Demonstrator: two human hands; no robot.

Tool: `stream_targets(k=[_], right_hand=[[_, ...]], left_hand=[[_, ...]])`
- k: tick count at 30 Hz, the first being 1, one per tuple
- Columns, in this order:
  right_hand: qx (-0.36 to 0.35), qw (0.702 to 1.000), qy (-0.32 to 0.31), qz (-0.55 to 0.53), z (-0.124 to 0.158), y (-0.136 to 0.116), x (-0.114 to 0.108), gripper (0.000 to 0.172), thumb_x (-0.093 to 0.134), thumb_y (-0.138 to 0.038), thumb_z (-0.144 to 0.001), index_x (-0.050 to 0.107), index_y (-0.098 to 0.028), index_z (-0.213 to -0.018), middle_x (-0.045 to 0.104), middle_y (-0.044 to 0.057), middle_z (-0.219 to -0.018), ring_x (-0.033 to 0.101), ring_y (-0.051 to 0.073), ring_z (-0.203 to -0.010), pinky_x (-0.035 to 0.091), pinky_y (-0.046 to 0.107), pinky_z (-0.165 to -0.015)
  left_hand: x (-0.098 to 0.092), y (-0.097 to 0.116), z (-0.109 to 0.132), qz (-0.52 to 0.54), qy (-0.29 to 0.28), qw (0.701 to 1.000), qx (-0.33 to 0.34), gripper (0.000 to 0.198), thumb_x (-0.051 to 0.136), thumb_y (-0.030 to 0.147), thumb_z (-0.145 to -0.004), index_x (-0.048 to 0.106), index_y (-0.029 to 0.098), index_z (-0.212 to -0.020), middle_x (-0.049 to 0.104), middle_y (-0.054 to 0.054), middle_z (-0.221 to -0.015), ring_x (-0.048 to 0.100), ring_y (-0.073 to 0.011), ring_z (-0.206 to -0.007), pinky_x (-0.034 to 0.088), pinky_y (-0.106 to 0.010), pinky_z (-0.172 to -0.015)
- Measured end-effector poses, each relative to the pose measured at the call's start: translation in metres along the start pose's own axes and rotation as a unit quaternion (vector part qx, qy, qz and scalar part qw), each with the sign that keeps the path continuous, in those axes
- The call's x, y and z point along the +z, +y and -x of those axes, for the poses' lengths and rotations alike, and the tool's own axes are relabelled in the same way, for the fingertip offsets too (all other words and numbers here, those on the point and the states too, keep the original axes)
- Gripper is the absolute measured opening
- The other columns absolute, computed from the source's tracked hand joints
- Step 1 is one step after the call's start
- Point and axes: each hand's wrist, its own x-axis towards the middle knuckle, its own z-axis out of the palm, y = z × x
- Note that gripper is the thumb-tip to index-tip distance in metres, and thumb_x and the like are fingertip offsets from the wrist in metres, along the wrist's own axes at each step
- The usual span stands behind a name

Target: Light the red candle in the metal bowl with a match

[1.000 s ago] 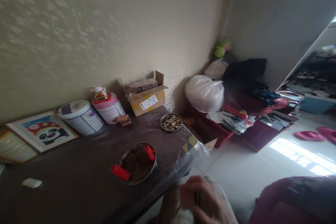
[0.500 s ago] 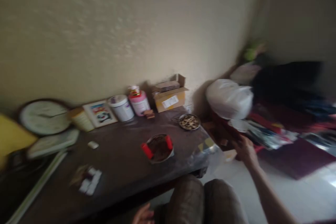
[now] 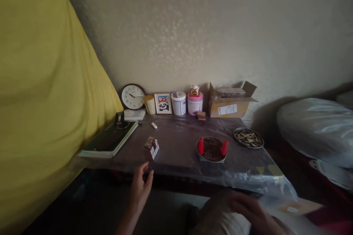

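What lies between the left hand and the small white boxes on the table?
Nothing but a bare strip of the plastic-covered table in the head view. The left hand is at the front edge, apart from the small white boxes.

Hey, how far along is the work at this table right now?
Set out already: the dish with two red pieces and the plate of sticks. In hand: nothing; the left hand hovers open at the table edge near the small boxes, the right hand rests low. The boxes look untouched.
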Motion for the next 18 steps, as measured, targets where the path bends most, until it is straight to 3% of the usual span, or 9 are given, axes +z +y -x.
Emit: stream_targets(k=[1,2,4,7,11,18], right_hand=[[0.007,0.996,-0.09,0.01,-0.016,-0.02,0.015,0.015,0.062,-0.036,-0.079,0.077,-0.034,-0.08,0.077,0.006,-0.077,0.072,0.027,-0.07,0.058,0.035,-0.062],[0.007,0.99,-0.138,0.032,-0.032,-0.038,0.03,0.018,0.059,-0.034,-0.082,0.076,-0.031,-0.084,0.077,0.005,-0.08,0.072,0.026,-0.073,0.058,0.034,-0.066],[-0.009,0.986,-0.162,0.046,-0.061,-0.065,0.06,0.02,0.056,-0.03,-0.082,0.075,-0.025,-0.087,0.076,0.003,-0.079,0.071,0.023,-0.074,0.057,0.031,-0.064],[-0.054,0.978,-0.176,0.094,-0.098,-0.087,0.103,0.025,0.051,-0.023,-0.083,0.074,-0.02,-0.093,0.077,0.005,-0.082,0.071,0.021,-0.076,0.055,0.031,-0.072],[-0.091,0.97,-0.185,0.126,-0.139,-0.1,0.15,0.025,0.053,-0.019,-0.083,0.074,-0.02,-0.096,0.076,0.006,-0.096,0.07,0.021,-0.088,0.052,0.03,-0.08],[-0.117,0.959,-0.175,0.188,-0.18,-0.114,0.199,0.028,0.052,-0.008,-0.084,0.073,-0.019,-0.099,0.074,0.007,-0.101,0.068,0.021,-0.097,0.05,0.03,-0.087]], left_hand=[[0.0,-0.002,-0.011,-0.009,0.021,1.0,0.003,0.047,0.056,0.047,-0.078,0.055,0.018,-0.114,0.06,-0.016,-0.119,0.057,-0.0323,-0.115,0.041,-0.053,-0.103],[0.001,-0.003,-0.021,-0.016,0.035,0.999,0.005,0.052,0.057,0.045,-0.076,0.053,0.015,-0.118,0.058,-0.018,-0.123,0.053,-0.0341,-0.119,0.038,-0.053,-0.105],[0.006,-0.004,-0.039,-0.025,0.057,0.998,0.006,0.062,0.06,0.043,-0.074,0.047,0.012,-0.126,0.053,-0.021,-0.131,0.046,-0.0368,-0.127,0.032,-0.055,-0.109],[0.017,-0.002,-0.058,-0.029,0.064,0.997,-0.003,0.073,0.063,0.04,-0.072,0.039,0.01,-0.134,0.045,-0.024,-0.142,0.039,-0.0386,-0.134,0.031,-0.054,-0.11],[0.029,-0.002,-0.072,-0.022,0.055,0.998,-0.017,0.076,0.067,0.037,-0.073,0.035,0.014,-0.138,0.049,-0.022,-0.141,0.045,-0.0367,-0.131,0.038,-0.054,-0.105],[0.039,-0.011,-0.082,0.02,0.057,0.998,-0.022,0.05,0.065,0.031,-0.081,0.049,0.017,-0.127,0.061,-0.012,-0.124,0.06,-0.0279,-0.109,0.048,-0.052,-0.092]])
